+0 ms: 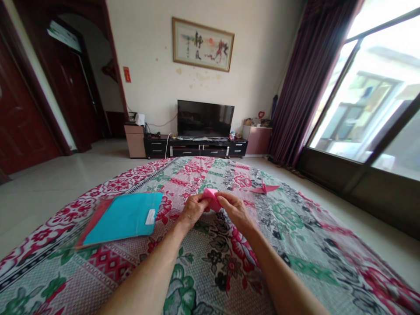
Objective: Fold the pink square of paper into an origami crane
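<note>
Between my two hands is a small piece of folded pink paper [212, 199], held just above the patterned tablecloth. My left hand [194, 210] pinches its left side between thumb and fingers. On the right side, my right hand [235, 211] grips the paper's edge the same way. The fingers hide part of the folds. Beyond my right hand a pink origami crane [264, 188] rests on the cloth. To the left of my left hand lies a packet of blue paper [126, 217] with a white label, overlapping a reddish sheet at its left edge.
A flowered cloth [183, 280] covers the round table. Across the room a television [205, 119] stands on a low black cabinet [197, 148], below a framed picture [203, 44]. A purple curtain [292, 87] and a large window [377, 96] are at the right.
</note>
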`<state>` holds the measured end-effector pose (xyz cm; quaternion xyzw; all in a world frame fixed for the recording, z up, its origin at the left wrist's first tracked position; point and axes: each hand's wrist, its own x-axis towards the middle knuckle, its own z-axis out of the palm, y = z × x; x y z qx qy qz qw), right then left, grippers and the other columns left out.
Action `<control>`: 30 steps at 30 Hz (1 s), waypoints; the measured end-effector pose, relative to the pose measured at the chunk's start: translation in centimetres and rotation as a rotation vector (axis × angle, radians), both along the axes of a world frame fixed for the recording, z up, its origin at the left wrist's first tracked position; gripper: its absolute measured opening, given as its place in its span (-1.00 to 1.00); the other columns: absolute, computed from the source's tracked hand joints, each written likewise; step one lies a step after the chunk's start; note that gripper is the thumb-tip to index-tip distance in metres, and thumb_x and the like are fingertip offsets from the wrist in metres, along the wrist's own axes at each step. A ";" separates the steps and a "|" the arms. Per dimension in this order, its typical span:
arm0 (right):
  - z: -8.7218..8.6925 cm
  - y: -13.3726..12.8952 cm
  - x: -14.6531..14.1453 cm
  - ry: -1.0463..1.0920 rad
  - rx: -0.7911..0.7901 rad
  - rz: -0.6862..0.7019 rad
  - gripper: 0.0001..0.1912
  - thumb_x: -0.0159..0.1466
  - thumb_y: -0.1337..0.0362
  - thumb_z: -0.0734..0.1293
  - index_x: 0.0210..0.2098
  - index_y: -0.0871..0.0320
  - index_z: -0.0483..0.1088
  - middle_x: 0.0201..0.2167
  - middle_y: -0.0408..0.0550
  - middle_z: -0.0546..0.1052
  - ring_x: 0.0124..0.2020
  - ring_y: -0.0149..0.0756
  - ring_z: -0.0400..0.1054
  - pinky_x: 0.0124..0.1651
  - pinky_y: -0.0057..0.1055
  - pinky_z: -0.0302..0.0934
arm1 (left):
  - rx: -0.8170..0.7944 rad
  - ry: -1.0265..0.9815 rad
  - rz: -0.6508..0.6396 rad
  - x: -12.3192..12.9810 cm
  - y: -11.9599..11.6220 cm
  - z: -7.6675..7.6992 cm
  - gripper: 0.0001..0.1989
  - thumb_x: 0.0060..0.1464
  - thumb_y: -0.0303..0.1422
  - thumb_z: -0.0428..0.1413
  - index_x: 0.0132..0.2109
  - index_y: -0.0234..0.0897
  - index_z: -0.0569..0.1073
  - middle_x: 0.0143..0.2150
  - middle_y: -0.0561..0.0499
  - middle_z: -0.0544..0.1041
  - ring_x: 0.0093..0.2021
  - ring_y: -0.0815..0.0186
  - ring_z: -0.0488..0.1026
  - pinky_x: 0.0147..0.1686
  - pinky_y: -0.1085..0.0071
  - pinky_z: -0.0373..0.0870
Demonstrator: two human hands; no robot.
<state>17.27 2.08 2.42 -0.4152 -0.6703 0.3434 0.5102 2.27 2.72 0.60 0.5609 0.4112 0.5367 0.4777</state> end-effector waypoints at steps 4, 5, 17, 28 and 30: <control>0.2 0.0 0.3 -0.057 0.011 0.088 -0.72 0.15 0.14 0.24 -0.34 0.18 0.49 -0.47 -0.14 0.49 -0.42 -0.36 0.31 -0.34 -0.44 0.19 | 0.001 0.020 -0.006 0.0 -0.1 0.2 -0.72 -0.10 -0.30 0.09 -0.23 -0.28 0.56 -0.55 0.08 0.47 -0.55 0.41 0.33 -0.50 0.50 0.27; 0.1 0.0 0.3 -0.063 0.005 0.106 -0.73 0.15 0.15 0.24 -0.34 0.17 0.49 -0.47 -0.15 0.49 -0.43 -0.37 0.30 -0.34 -0.45 0.18 | 0.002 0.020 -0.012 0.0 -0.2 0.2 -0.72 -0.10 -0.30 0.09 -0.22 -0.27 0.56 -0.55 0.08 0.47 -0.54 0.41 0.33 -0.49 0.51 0.27; -0.7 0.4 0.7 0.021 -0.119 0.184 -0.71 0.13 0.13 0.26 -0.44 0.23 0.47 -0.60 -0.18 0.38 -0.55 -0.46 0.16 -0.46 -0.51 0.04 | 0.022 0.052 -0.111 -0.3 -0.1 -0.1 -0.73 -0.09 -0.30 0.11 -0.23 -0.28 0.56 -0.51 0.07 0.49 -0.46 0.36 0.36 -0.42 0.48 0.28; -0.6 0.9 0.5 -0.046 -0.086 0.072 -0.73 0.11 0.17 0.24 -0.49 0.25 0.44 -0.65 -0.21 0.31 -0.60 -0.50 0.08 -0.54 -0.53 -0.06 | 0.078 0.123 -0.160 -0.6 -0.5 0.3 -0.78 -0.05 -0.35 0.08 -0.27 -0.29 0.56 -0.48 0.07 0.49 -0.44 0.39 0.34 -0.39 0.49 0.24; -0.5 0.9 0.3 -0.094 -0.040 0.035 -0.76 0.10 0.21 0.23 -0.50 0.25 0.44 -0.65 -0.20 0.32 -0.60 -0.50 0.09 -0.54 -0.54 -0.05 | 0.072 0.125 -0.151 -0.6 -0.5 0.3 -0.78 -0.05 -0.35 0.08 -0.27 -0.29 0.56 -0.49 0.07 0.48 -0.45 0.39 0.33 -0.41 0.50 0.24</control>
